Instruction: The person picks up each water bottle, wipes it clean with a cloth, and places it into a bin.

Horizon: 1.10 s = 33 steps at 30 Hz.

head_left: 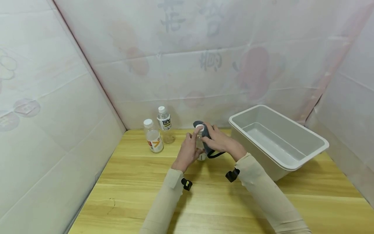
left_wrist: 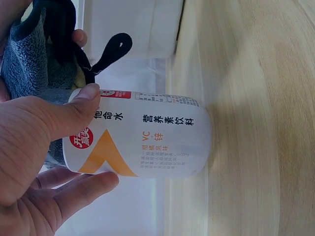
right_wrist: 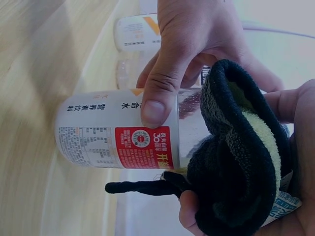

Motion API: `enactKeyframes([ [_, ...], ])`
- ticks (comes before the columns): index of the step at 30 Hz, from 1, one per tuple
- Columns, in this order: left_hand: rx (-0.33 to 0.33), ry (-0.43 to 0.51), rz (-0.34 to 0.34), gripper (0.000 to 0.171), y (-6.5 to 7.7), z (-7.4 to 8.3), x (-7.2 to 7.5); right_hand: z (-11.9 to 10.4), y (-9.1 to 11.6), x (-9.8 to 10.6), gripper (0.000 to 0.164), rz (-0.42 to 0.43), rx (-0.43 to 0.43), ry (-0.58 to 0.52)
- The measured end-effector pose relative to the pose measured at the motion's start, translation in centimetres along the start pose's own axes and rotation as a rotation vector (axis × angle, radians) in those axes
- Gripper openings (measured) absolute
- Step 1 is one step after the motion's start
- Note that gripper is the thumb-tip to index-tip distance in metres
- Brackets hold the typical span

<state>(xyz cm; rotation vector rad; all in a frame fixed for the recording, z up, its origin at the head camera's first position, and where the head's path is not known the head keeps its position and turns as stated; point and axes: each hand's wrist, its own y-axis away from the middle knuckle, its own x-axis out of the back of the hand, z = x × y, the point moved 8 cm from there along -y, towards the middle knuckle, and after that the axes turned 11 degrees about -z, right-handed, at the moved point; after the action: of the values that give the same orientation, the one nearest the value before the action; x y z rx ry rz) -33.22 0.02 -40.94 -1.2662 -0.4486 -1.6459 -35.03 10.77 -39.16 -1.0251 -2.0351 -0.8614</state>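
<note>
A clear bottle (head_left: 201,157) with a white cap and a white label stands upright on the table, between both hands. My left hand (head_left: 188,151) grips it round the upper body, its thumb on the label's top edge and a finger reaching up to the cap. In my right hand (head_left: 221,140) is a dark grey towel cloth (head_left: 207,146) with a black edge and hanging loop, held against the bottle's neck and shoulder. The right wrist view shows the cloth (right_wrist: 231,147) bunched, with a pale yellow inner side, beside the labelled bottle (right_wrist: 93,128). Part of the neck is hidden.
To the left stand two more white-capped bottles, one with an orange-marked label (head_left: 155,144) and one with a black-and-white label (head_left: 165,123). A grey plastic bin (head_left: 254,143) sits on the right of the wooden table (head_left: 140,195). Printed fabric walls (head_left: 175,81) enclose the back and sides.
</note>
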Motion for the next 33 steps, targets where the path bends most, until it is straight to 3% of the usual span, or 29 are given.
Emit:
enactKeyframes([
  [20,0.012,-0.01,0.004,0.091,0.07,-0.19,-0.1,0.41,0.05,-0.53,0.063,-0.003,-0.018,-0.005],
  [33,0.011,-0.006,0.004,0.091,-0.14,-0.24,-0.01,0.8,-0.36,-0.52,0.061,-0.014,0.045,-0.008],
])
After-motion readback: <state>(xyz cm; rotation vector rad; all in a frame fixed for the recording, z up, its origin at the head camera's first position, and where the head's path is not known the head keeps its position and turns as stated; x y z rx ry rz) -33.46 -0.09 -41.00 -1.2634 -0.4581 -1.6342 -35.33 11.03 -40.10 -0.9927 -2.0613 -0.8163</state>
